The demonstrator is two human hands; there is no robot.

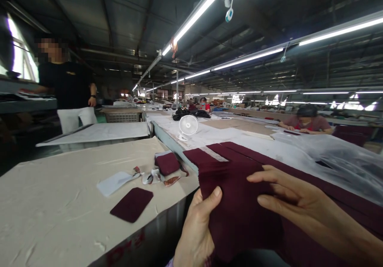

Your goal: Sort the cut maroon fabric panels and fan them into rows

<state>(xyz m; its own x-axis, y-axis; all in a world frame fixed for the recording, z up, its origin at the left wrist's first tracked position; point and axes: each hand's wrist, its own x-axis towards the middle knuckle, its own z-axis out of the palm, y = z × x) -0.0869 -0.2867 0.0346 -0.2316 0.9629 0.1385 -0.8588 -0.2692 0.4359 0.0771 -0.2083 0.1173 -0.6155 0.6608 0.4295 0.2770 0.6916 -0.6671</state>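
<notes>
My left hand (pixel 196 231) grips a dark burgundy cloth piece (pixel 236 207) at the bottom centre, with its thumb on top of the cloth. My right hand (pixel 302 203) lies across the same cloth with fingers spread, and its thumb is hidden. The cloth runs on to the right and back over a white-covered table (pixel 239 139). To the left, on a cream table top (pixel 50 195), lie a burgundy rounded patch (pixel 131 204), a folded burgundy piece (pixel 166 163), a pale paper piece (pixel 115 183) and small scraps (pixel 154 176).
A small white fan (pixel 188 124) stands on the table ahead. Clear plastic sheeting (pixel 338 159) lies to the right. A standing co-worker (pixel 67 83) is at the far left, a seated co-worker (pixel 308 122) at the right, and a long workshop stretches behind.
</notes>
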